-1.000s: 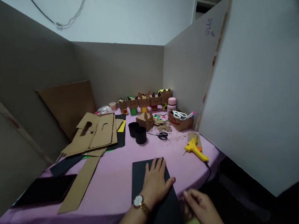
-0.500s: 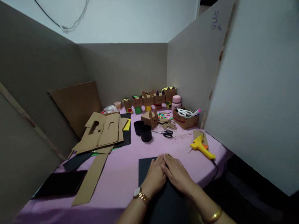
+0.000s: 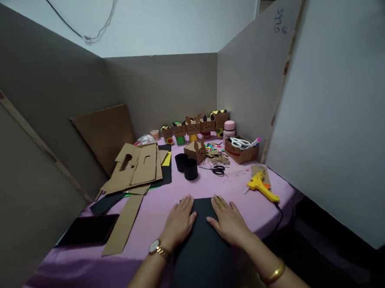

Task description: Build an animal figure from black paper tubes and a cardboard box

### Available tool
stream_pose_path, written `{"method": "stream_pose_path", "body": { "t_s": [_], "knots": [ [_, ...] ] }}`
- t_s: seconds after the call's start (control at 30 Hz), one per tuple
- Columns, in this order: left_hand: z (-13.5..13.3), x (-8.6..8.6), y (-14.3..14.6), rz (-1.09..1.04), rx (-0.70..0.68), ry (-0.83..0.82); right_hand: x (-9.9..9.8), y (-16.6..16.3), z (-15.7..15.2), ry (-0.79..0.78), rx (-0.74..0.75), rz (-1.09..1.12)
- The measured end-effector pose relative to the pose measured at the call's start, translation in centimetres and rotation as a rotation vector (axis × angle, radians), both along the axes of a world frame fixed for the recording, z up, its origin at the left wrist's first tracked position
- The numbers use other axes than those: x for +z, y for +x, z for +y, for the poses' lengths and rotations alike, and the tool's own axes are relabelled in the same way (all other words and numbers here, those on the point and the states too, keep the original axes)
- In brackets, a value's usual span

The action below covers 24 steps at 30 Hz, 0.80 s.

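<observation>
A black sheet of paper [image 3: 203, 243] lies on the pink tablecloth [image 3: 146, 233] right in front of me. My left hand [image 3: 179, 222], with a gold watch on the wrist, lies flat on the sheet's left edge, fingers stretched out. My right hand [image 3: 228, 220], with a gold bangle on the wrist, lies flat on the sheet's right edge, fingers spread. Neither hand holds anything.
Two black tubes [image 3: 187, 166], black scissors [image 3: 217, 170] and a small cardboard box figure [image 3: 195, 151] stand beyond the sheet. A yellow glue gun [image 3: 262, 186] lies at right. Cardboard cut-outs [image 3: 137, 167] and a dark tablet [image 3: 87, 231] lie at left. Board partitions enclose the table.
My right hand came up from below the table edge onto the sheet beside the left. Both hands then slid apart to the sheet's left and right edges.
</observation>
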<state>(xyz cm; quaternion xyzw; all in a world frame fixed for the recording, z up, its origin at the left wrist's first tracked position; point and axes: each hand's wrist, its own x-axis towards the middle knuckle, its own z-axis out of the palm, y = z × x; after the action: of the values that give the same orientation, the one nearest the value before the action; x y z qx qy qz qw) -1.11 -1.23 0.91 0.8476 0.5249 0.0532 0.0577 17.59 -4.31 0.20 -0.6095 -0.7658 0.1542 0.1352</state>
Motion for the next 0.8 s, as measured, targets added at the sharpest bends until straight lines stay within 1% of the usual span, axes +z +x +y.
{"method": "stream_pose_path", "body": {
  "t_s": [0.1, 0.17, 0.23, 0.3, 0.33, 0.37, 0.43, 0.5, 0.63, 0.73, 0.8],
  "knots": [
    [-0.2, 0.6, -3.0, 0.053, 0.100, 0.018, 0.2, 0.0, -0.1, -0.006, -0.001, -0.018],
    [-0.6, 1.0, -4.0, 0.083, 0.199, 0.057, 0.3, 0.0, -0.1, -0.008, 0.000, -0.023],
    [-1.0, 1.3, -4.0, 0.103, 0.313, 0.126, 0.3, 0.0, -0.1, -0.007, 0.001, -0.027],
    [-1.5, 1.4, -3.0, 0.106, 0.368, 0.187, 0.3, 0.0, -0.1, -0.004, 0.002, -0.032],
    [-1.7, 1.3, -2.3, 0.103, 0.353, 0.199, 0.3, -0.1, -0.1, -0.003, 0.002, -0.037],
    [-1.9, 1.2, -1.6, 0.099, 0.306, 0.194, 0.3, -0.2, -0.1, -0.001, 0.001, -0.042],
    [-2.0, 0.7, -0.5, 0.095, 0.179, 0.146, 0.2, -0.3, -0.1, 0.002, -0.001, -0.054],
    [-1.9, 0.3, 0.0, 0.095, 0.100, 0.094, 0.2, -0.3, -0.2, 0.005, -0.003, -0.064],
    [-1.5, -0.1, -0.1, 0.094, 0.104, 0.065, 0.3, 0.4, 0.1, 0.001, -0.020, -0.075],
    [-1.4, 0.0, -0.1, 0.100, 0.122, 0.063, 0.8, 0.6, 0.6, -0.004, -0.111, -0.083],
    [-1.5, 0.1, 0.3, 0.108, 0.140, 0.061, 1.1, 0.0, 0.7, 0.008, -0.178, -0.082]
  ]
}}
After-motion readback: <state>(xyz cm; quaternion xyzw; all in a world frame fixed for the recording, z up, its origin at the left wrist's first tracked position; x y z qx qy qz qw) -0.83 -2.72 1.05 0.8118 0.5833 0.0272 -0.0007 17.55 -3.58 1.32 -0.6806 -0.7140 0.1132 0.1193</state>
